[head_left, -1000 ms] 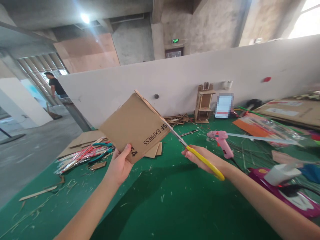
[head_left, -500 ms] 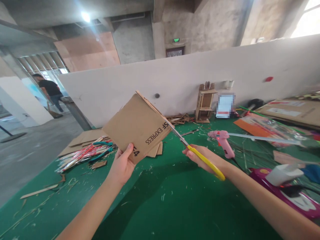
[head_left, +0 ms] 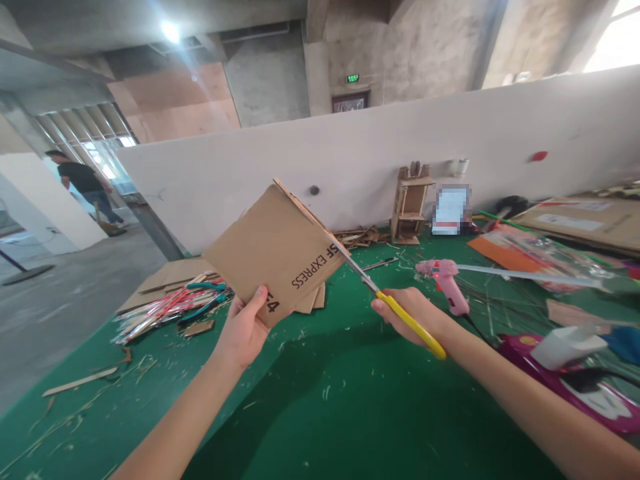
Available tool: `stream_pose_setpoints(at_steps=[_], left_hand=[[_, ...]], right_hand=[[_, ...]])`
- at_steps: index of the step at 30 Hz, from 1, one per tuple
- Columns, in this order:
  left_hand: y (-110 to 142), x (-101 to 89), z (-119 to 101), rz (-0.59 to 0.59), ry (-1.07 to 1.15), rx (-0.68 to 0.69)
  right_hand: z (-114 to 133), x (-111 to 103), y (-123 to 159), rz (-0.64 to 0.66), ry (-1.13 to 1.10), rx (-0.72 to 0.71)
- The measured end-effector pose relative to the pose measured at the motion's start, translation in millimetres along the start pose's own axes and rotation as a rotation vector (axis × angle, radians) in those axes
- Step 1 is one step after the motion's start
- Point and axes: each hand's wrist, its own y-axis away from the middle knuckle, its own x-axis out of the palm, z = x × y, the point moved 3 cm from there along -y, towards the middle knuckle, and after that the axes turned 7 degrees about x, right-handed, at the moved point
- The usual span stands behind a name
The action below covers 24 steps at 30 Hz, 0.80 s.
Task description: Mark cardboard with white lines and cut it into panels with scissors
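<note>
A brown cardboard piece printed "SF EXPRESS" is held up above the table, tilted. My left hand grips its lower corner, thumb on the printed face and fingers behind it. In my right hand is a pair of scissors with yellow handles, the fingers closed round them. Their metal blades reach the cardboard's right corner, along its upper right edge. A thin strip shows along that edge.
On the green table lie teal-handled pliers among wrapped sticks, a pink glue gun and a magenta power strip. A small cardboard shelf stands near the white partition. A person is at the far left.
My right hand and the scissor handles have shifted slightly, with the blades still at the cardboard's edge. The cardboard hardly moved. The person in the background has moved left.
</note>
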Motion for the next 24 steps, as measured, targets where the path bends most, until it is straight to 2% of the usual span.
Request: stream_pose_setpoints(at_steps=[5, 11, 17, 24], left_hand=[[-0.5, -3.2, 2.0, 0.015, -0.018, -0.008], [1.0, -2.0, 0.8, 0.02, -0.019, 0.003], [3.2, 0.1, 1.4, 0.023, -0.025, 0.0], [4.3, 0.8, -0.5, 0.011, -0.034, -0.005]], right_hand=[[1.5, 0.3, 3.0, -0.005, 0.031, -0.008], [4.8, 1.3, 5.0, 0.007, 0.041, -0.141], [2.2, 1.2, 5.5, -0.042, 0.051, -0.029], [4.1, 1.7, 8.3, -0.054, 0.071, -0.063]])
